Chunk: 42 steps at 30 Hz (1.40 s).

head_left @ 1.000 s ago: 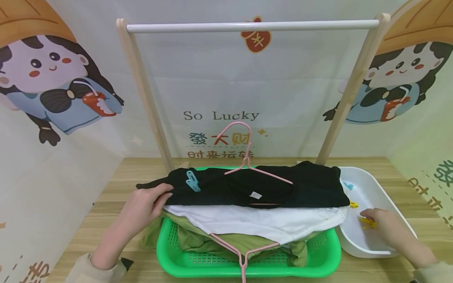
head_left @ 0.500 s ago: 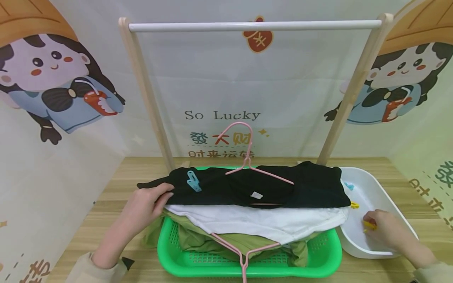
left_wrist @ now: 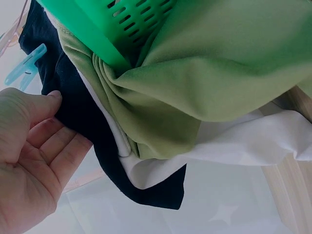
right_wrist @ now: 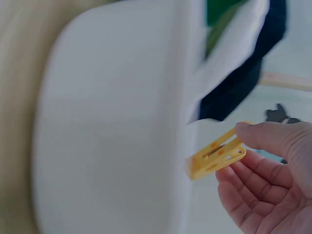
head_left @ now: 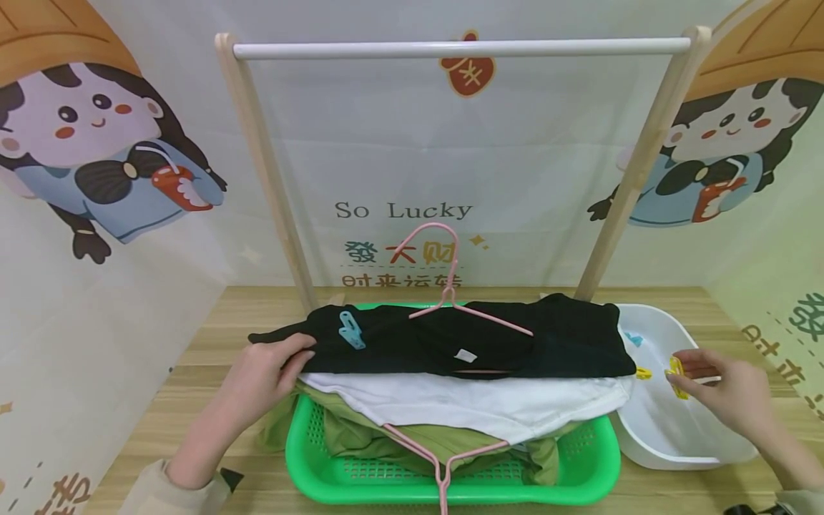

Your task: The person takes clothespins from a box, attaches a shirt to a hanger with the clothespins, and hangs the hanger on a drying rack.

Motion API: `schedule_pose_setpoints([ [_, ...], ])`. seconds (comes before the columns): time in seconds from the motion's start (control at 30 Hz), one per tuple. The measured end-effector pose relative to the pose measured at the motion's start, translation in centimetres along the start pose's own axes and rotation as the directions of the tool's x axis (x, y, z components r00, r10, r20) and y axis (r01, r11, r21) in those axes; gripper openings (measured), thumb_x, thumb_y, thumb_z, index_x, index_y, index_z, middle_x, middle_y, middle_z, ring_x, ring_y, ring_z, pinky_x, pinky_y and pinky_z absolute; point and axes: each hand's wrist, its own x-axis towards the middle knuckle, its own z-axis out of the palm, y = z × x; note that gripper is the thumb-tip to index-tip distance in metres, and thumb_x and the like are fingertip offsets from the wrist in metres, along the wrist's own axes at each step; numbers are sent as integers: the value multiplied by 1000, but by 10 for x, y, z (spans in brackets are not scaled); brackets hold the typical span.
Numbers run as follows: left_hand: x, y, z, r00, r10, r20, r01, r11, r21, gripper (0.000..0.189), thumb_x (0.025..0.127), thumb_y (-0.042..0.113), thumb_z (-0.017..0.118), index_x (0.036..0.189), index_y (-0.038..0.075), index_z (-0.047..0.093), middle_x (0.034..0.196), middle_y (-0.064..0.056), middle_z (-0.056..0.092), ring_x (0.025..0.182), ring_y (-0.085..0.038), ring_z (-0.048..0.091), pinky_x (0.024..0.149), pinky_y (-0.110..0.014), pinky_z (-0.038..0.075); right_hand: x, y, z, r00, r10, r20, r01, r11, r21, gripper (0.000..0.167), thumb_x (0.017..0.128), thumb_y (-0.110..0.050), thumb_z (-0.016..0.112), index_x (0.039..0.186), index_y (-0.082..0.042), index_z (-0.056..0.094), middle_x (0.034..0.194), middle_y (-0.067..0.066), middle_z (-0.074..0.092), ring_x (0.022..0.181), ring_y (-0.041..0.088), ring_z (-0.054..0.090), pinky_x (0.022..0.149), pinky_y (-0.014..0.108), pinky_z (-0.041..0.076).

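Observation:
My left hand (head_left: 273,368) pinches the left end of a folded black garment (head_left: 380,340) between thumb and fingers. A blue clothespin (head_left: 350,330) is on that garment just right of the hand, and it shows in the left wrist view too. Over the white tray (head_left: 682,440), my right hand (head_left: 727,386) pinches a yellow clothespin (right_wrist: 217,153) by its handle end, thumb on one side. A pink hanger (head_left: 450,300) stands with its hook up at the middle of the black garment. White cloth (head_left: 450,397) lies under the black one.
A green basket (head_left: 450,495) carries the garments, with olive cloth (head_left: 360,436) hanging over its left side. A second pink hanger (head_left: 443,472) points forward at the front. Another yellow clothespin (head_left: 644,373) and a blue one (head_left: 634,339) are in the tray. Behind stands a rack with a white rod (head_left: 463,49).
My right hand has picked a yellow clothespin off the tray floor and raised it, moving away from me and slightly right. The left hand stays on the black garment.

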Motion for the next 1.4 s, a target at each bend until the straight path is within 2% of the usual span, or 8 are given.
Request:
schedule_pose_setpoints([
  [0.2,-1,-1,0,1000,1,2,-1,1000,-2,23,72,-7,73,92,4,66,76,-5,68,47,5,37,44,-17,37,11,-26,-10,999,36,-35,-32,994,107,24,76,3,74,98,9,64,77,-27,57,68,-16,53,55,7,46],
  [0.37,-1,-1,0,1000,5,0,-5,1000,1,23,72,-7,73,92,3,67,74,-6,68,46,5,35,43,-17,35,13,-44,-12,996,89,5,-86,945,317,23,81,3,70,103,-3,66,83,-23,63,74,-7,59,64,8,48],
  [0.5,-1,-2,0,1000,2,4,-2,1000,3,23,72,-7,73,92,3,67,74,-6,68,46,5,34,43,-17,34,17,-62,-12,999,40,16,-43,856,515,34,80,13,65,107,-8,66,92,-13,68,81,-1,63,70,10,49],
  [0.7,-1,-2,-1,1000,2,-6,-2,1000,3,23,72,-8,73,92,3,67,76,-7,69,46,5,37,43,-17,36,28,-86,-5,992,-124,19,66,645,761,39,79,24,56,112,4,61,101,0,68,90,8,64,74,15,51],
  [0.8,-1,-1,-1,1000,-2,0,2,1000,3,23,73,-7,72,92,3,67,74,-7,68,46,5,34,42,-17,34,33,-94,1,986,-167,19,87,603,793,40,79,25,55,113,4,60,102,2,68,90,10,64,75,17,51],
  [0.97,-1,0,0,1000,0,8,0,1000,-3,22,73,-7,72,92,2,67,71,-6,67,45,6,31,42,-16,32,38,-102,12,989,-143,44,52,603,796,39,80,23,57,112,2,61,100,1,68,89,10,65,75,19,52],
  [1.2,-1,0,0,1000,6,-2,-6,1000,-7,22,72,-8,72,92,2,67,72,-6,67,46,5,33,42,-16,34,44,-109,18,988,-130,87,28,692,721,34,82,15,61,111,-1,61,100,-4,68,87,7,66,74,19,52],
  [1.4,-2,-1,0,1000,7,-5,-7,1000,-11,23,72,-8,72,92,2,67,72,-7,67,46,5,34,43,-16,35,45,-110,23,988,-141,67,50,694,719,31,80,18,62,108,5,61,98,-3,68,84,8,66,72,20,53],
])
